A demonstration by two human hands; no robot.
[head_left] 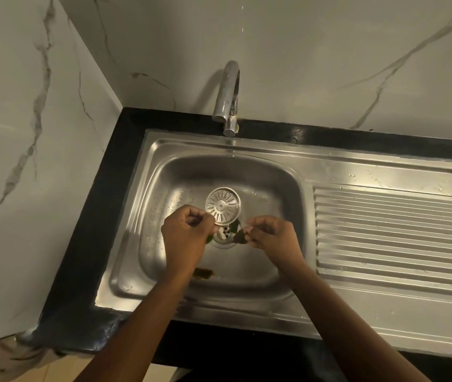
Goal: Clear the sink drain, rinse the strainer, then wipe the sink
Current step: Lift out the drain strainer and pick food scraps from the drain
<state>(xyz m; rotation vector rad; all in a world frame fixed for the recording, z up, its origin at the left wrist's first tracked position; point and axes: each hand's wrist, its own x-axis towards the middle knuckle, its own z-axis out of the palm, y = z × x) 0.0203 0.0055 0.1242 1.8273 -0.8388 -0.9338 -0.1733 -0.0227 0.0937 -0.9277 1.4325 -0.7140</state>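
My left hand (185,235) pinches the near rim of the round metal strainer (222,205) and holds it tilted up above the drain (224,236) in the steel sink (247,166). The open drain shows small bits of debris and a green leaf at its edge. My right hand (270,235) pinches a dark leaf (239,237) just right of the drain. Another brown scrap (204,273) lies on the basin floor near the front.
A chrome tap (227,100) stands at the back over the basin, no water running. A ribbed drainboard (393,232) lies to the right. Black counter (87,244) frames the sink; marble walls stand at the left and behind.
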